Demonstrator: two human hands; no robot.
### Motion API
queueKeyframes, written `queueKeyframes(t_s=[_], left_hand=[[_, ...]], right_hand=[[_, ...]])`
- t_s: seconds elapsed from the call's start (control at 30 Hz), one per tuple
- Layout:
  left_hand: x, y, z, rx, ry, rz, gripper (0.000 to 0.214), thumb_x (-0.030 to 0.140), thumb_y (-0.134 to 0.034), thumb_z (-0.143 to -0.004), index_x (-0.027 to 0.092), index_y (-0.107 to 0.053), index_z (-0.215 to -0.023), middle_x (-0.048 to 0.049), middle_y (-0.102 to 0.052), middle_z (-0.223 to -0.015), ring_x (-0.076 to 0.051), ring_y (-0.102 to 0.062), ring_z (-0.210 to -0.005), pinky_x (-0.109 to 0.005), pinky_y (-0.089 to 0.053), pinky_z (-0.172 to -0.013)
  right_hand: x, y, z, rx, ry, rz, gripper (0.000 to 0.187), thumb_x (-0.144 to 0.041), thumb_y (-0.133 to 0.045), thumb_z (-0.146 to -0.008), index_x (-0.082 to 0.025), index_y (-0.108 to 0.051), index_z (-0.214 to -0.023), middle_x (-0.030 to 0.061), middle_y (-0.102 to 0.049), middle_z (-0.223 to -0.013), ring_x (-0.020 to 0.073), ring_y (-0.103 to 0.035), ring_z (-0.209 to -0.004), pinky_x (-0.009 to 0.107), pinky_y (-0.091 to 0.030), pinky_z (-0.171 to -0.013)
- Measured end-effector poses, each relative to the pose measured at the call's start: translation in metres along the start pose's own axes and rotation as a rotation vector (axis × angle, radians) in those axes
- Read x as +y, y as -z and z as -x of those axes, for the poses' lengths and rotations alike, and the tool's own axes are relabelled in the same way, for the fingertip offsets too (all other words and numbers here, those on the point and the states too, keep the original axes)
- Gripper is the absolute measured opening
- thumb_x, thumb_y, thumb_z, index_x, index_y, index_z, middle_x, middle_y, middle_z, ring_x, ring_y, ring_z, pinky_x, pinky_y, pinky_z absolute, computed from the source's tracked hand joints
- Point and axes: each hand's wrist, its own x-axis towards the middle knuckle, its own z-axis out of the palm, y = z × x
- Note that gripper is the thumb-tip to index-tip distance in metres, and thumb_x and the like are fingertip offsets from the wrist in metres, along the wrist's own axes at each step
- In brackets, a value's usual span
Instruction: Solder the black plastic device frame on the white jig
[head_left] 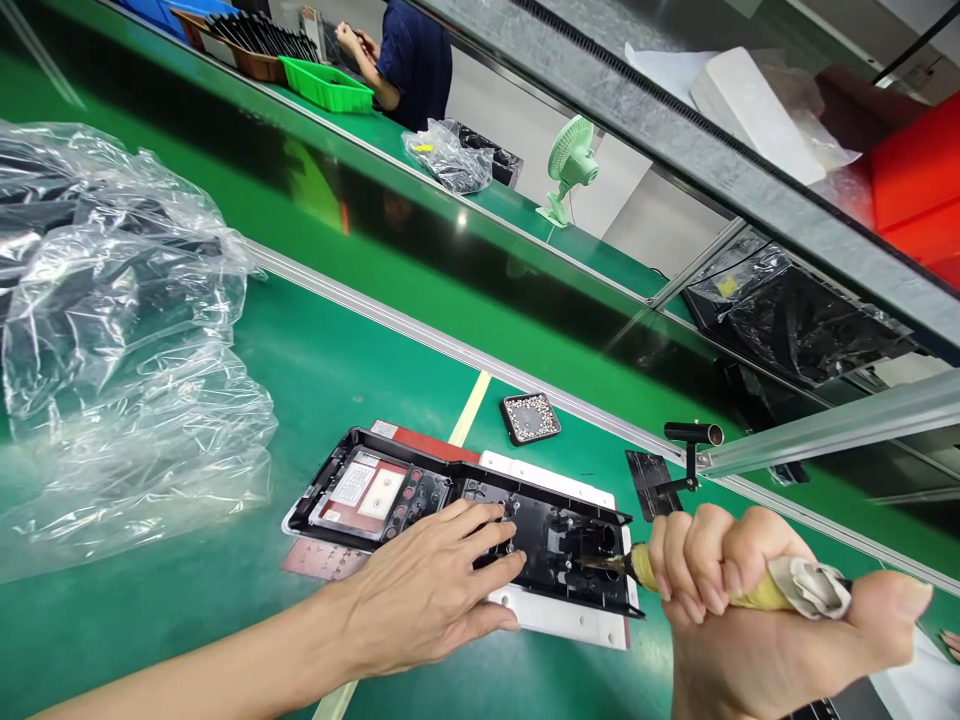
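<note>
A long black plastic housing (534,535) lies open side up on a white and reddish-brown fixture (577,622). My left hand (439,570) rests on the housing's near middle edge with its fingers spread; the thumb lies along the white strip. My right hand (750,610) is wrapped round the handle of a hand tool (643,567) with a yellow covering and a pale wrapping near its rear. The tool's narrow metal tip reaches into the housing's right end; its exact kind is unclear. Labels and a white panel show in the housing's left end.
A small black tray (514,430) of tiny metal parts stands behind the housing. Clear plastic bags (135,330) pile up on the left. A black tube holder (694,433) stands by the metal post. Across the bench are a fan (572,155), a green basket (328,87) and a person (416,60).
</note>
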Motion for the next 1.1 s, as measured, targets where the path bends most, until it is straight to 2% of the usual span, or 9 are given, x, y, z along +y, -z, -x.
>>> queueKeyframes(t_s=[0.2, 0.33, 0.53, 0.8, 1.1], left_hand=[[0.002, 0.001, 0.001, 0.027, -0.005, -0.004, 0.038, 0.045, -0.064, -0.099, 0.017, -0.062, -0.125, -0.0116, -0.065, -0.127, -0.033, -0.059, -0.12, -0.05, -0.053, -0.098], [0.002, 0.001, 0.002, 0.024, 0.0, -0.003, 0.039, 0.046, -0.061, -0.1, 0.017, -0.062, -0.126, -0.0115, -0.064, -0.129, -0.032, -0.058, -0.122, -0.05, -0.052, -0.1], [0.002, 0.0, 0.002, 0.035, 0.0, -0.005, 0.042, 0.046, -0.062, -0.099, 0.018, -0.061, -0.129, -0.0116, -0.065, -0.13, -0.033, -0.058, -0.124, -0.05, -0.052, -0.1], [0.002, 0.0, -0.001, 0.032, -0.002, -0.004, 0.041, 0.048, -0.057, -0.101, 0.016, -0.061, -0.127, -0.0121, -0.065, -0.129, -0.032, -0.059, -0.121, -0.048, -0.053, -0.097], [0.001, -0.002, -0.001, 0.018, -0.002, 0.009, 0.042, 0.05, -0.055, -0.102, 0.016, -0.061, -0.126, -0.0125, -0.063, -0.131, -0.032, -0.057, -0.123, -0.048, -0.051, -0.101]], right_hand=[[0.005, -0.003, 0.001, -0.006, -0.008, 0.021, 0.082, -0.093, -0.025, -0.082, -0.021, -0.056, -0.06, -0.0017, -0.046, -0.046, 0.0123, -0.045, -0.038, 0.029, -0.04, -0.038], [0.007, -0.004, 0.001, 0.006, -0.026, 0.022, 0.083, -0.093, -0.023, -0.081, -0.021, -0.056, -0.06, -0.0011, -0.046, -0.046, 0.0129, -0.045, -0.038, 0.029, -0.041, -0.039], [0.01, -0.007, 0.002, -0.049, -0.03, 0.023, 0.081, -0.093, -0.027, -0.082, -0.021, -0.058, -0.063, -0.0011, -0.048, -0.048, 0.0122, -0.046, -0.04, 0.028, -0.04, -0.039], [0.016, -0.014, 0.001, -0.052, -0.009, 0.028, 0.082, -0.096, -0.024, -0.079, -0.02, -0.048, -0.059, -0.0045, -0.038, -0.045, 0.0085, -0.037, -0.038, 0.024, -0.035, -0.039], [0.017, -0.015, -0.001, -0.111, -0.01, 0.054, 0.083, -0.097, -0.018, -0.076, -0.02, -0.043, -0.06, -0.0054, -0.036, -0.045, 0.0077, -0.037, -0.037, 0.023, -0.033, -0.038]])
